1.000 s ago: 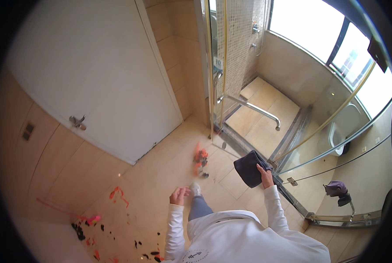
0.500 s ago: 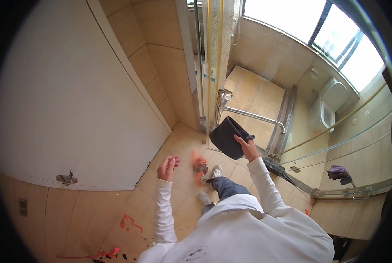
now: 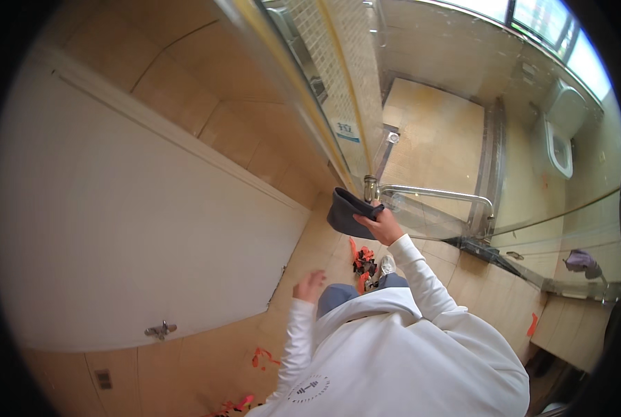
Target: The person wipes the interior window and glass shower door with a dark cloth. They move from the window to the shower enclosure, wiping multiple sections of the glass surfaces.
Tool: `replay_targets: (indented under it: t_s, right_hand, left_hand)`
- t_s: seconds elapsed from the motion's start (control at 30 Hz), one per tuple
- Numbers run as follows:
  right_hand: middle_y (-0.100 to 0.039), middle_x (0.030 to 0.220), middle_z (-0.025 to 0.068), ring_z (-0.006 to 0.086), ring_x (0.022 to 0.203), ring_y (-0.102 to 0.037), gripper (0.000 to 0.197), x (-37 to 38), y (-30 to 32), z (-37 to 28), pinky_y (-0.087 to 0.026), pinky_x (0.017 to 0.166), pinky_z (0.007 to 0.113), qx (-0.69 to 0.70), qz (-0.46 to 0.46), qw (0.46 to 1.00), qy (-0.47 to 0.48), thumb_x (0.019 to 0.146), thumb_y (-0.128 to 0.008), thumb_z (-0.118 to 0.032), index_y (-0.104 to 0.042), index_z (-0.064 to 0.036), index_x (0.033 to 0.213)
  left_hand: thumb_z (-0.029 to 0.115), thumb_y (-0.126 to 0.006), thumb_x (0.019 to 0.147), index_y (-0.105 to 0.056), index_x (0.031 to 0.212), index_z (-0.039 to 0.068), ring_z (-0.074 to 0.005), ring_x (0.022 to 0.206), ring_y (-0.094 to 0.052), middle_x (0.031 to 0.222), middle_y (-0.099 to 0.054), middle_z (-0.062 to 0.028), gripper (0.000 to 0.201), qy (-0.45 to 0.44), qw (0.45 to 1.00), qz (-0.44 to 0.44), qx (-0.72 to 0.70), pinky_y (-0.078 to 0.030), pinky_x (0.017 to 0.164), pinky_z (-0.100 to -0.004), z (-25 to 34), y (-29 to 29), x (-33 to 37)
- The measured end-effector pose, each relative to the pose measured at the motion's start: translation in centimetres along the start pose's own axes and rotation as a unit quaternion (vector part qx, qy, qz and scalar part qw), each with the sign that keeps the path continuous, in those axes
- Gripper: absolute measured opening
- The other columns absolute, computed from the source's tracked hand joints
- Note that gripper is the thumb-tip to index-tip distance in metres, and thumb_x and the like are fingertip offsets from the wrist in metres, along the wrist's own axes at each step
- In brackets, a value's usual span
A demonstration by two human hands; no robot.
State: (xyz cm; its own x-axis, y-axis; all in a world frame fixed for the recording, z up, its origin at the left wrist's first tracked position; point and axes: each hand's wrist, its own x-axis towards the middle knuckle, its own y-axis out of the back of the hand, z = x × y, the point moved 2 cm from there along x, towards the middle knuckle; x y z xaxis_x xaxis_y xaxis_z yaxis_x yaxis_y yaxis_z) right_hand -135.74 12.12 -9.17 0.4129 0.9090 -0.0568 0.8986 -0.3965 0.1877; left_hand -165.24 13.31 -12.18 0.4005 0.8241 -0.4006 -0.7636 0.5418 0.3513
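My right hand (image 3: 385,228) grips the rim of a dark grey cloth pouch (image 3: 345,217), thumb over its edge. The pouch's wide mouth gapes upward and its inside is in shadow. It hangs in front of me, just short of a curved metal bar (image 3: 435,190). Lower and to the left, my left hand (image 3: 309,285) is raised with loosely bent fingers, slightly blurred, and nothing shows in it. Below the pouch, a heap of orange-red and black strips (image 3: 364,263) lies on the tiled floor by my shoe (image 3: 387,265).
A white door (image 3: 150,222) with a metal handle (image 3: 160,330) spans the left. Ahead is a glass panel (image 3: 345,104) with a yellowish edge. Beyond the bar stands a toilet (image 3: 558,142). A purple cloth (image 3: 583,263) hangs at right; more orange strips (image 3: 263,358) lie lower left.
My view has turned and moved nearer the glass panel and metal bar. The pouch remains in my right hand, now close to the bar. My left hand has shifted right in view, holding nothing visible.
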Motion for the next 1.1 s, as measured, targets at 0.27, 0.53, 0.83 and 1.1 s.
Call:
replay_targets:
  t_s: [0.27,0.53,0.83,1.1]
  right_hand:
    - [-0.044,0.076,0.0144,0.0304,0.069,-0.047,0.035,-0.6,-0.9,-1.5,-0.039,0.061,0.037,-0.020,0.082,0.996,-0.001,0.080,-0.069,-0.024,-0.044,0.0005,0.080]
    - [-0.048,0.096,0.0150,0.0355,0.084,-0.055,0.022,-0.6,-5.5,0.6,-0.046,0.073,0.040,-0.124,0.321,0.939,0.016,0.084,-0.064,-0.019,-0.061,-0.0020,0.096]
    - [-0.044,0.101,0.0191,0.0366,0.086,-0.053,0.025,0.4,-6.2,1.9,-0.045,0.079,0.040,-0.336,0.351,0.874,-0.011,0.085,-0.063,-0.022,-0.059,-0.0001,0.096]
    - [-0.044,0.103,0.0193,0.0381,0.091,-0.051,0.021,2.9,-5.4,1.8,-0.045,0.082,0.042,-0.349,0.363,0.863,0.025,0.083,-0.064,-0.021,-0.058,-0.0048,0.096]
  left_hand:
    - [0.020,-0.051,0.093,-0.058,0.109,0.000,-0.0147,0.083,-0.063,0.096,-0.066,-0.0087,0.027,-0.149,0.979,-0.139,0.027,-0.050,0.076,-0.0273,9.4,-0.8,12.1]
    - [0.018,-0.051,0.092,-0.055,0.113,0.001,-0.0159,0.084,-0.063,0.096,-0.066,-0.0109,0.028,-0.205,0.917,-0.339,0.052,-0.051,0.075,-0.0278,5.7,-1.6,15.0]
    - [0.023,-0.050,0.093,-0.058,0.111,0.005,-0.0137,0.082,-0.062,0.094,-0.067,-0.0076,0.027,-0.104,0.937,-0.331,0.029,-0.049,0.072,-0.0270,-1.4,9.8,20.3]
    - [0.024,-0.051,0.092,-0.060,0.106,0.004,-0.0132,0.079,-0.063,0.091,-0.066,-0.0078,0.025,-0.048,0.976,-0.211,0.012,-0.050,0.071,-0.0273,-3.5,17.3,21.8]
